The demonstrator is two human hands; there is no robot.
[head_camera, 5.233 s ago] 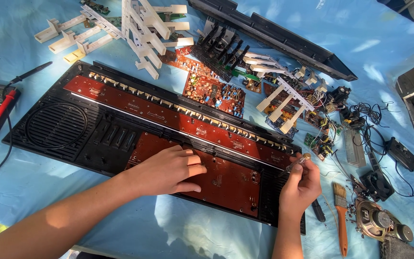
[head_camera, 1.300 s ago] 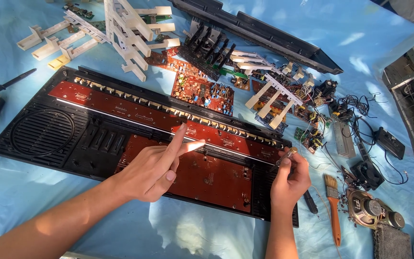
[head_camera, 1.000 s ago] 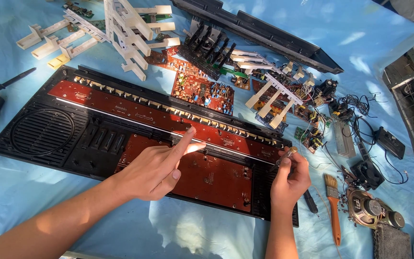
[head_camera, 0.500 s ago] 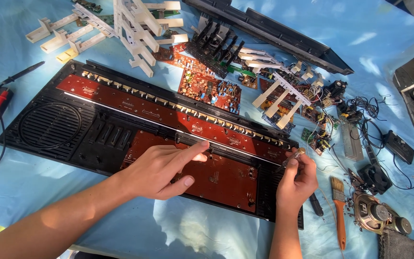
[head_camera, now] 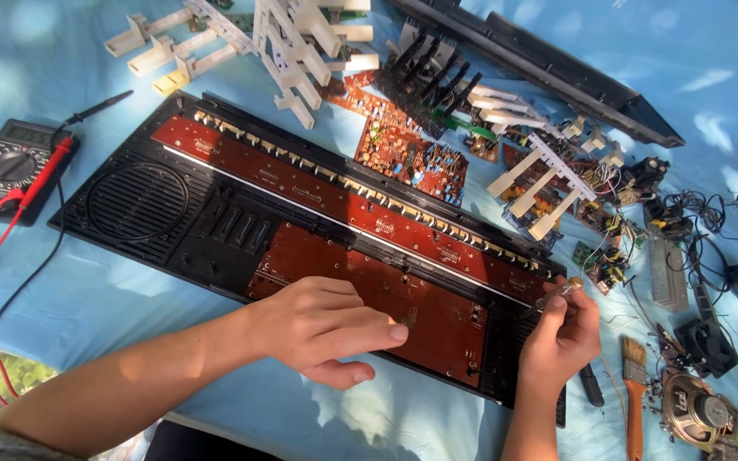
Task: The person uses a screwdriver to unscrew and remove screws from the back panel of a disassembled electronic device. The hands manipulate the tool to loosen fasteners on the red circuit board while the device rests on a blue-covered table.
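The long black plastic keyboard casing [head_camera: 172,213] lies open on the counter [head_camera: 87,299], covered in pale blue cloth, its red-brown circuit boards [head_camera: 360,282] facing up. The left hand [head_camera: 322,329] rests flat on the near board, fingers stretched right, grasping nothing. The right hand [head_camera: 561,333] pinches a slim clear-handled screwdriver [head_camera: 557,294] at the casing's right end, tip pointing left toward the board's edge.

A slip of that tip could well scratch the copper traces or skid off a screw head, since the left hand only presses down and does not steady the tool. A freed screw might roll away among the loose parts and wires [head_camera: 642,222] to the right.

Half a second ago the left index finger reached further right along the board; it has now drawn back and lies lower. The right hand has barely moved.
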